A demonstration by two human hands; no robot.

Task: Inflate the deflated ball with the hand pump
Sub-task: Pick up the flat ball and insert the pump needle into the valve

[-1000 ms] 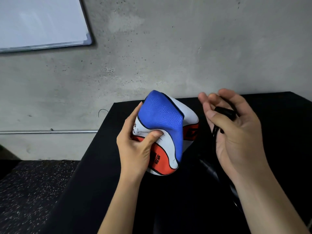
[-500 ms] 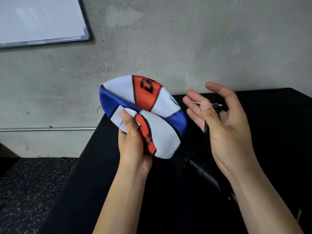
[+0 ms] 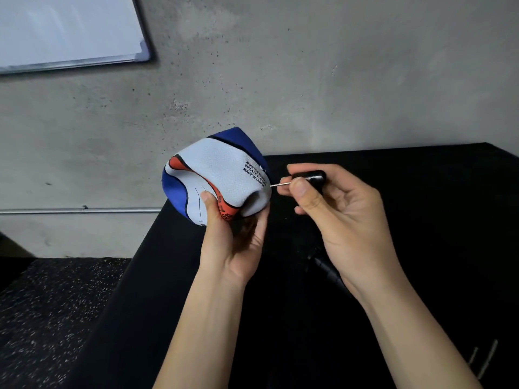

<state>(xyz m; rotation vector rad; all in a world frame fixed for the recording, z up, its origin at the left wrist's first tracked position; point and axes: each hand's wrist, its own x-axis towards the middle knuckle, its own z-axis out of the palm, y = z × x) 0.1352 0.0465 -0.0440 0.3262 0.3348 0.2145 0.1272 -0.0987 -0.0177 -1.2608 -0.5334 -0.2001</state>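
My left hand (image 3: 233,242) grips a crumpled, deflated ball (image 3: 222,175) with white, blue and orange panels, held above the left edge of the black table (image 3: 421,248). Small black print faces right on its white panel. My right hand (image 3: 334,211) pinches the black nozzle (image 3: 311,175) of the pump hose between thumb and fingers. Its thin metal needle (image 3: 279,184) points left, and its tip touches the ball's right side near the print. Below my right wrist lies the black pump body (image 3: 327,272), partly hidden.
A grey concrete wall stands behind, with a whiteboard (image 3: 70,32) at the upper left and a thin metal pipe (image 3: 81,210) low on it. The dark speckled floor (image 3: 50,318) lies left of the table. Two thin metal rods (image 3: 483,357) show at the lower right.
My left hand has turned the ball so the printed white panel faces right. My right hand closed on the nozzle and brought the needle left to the ball.
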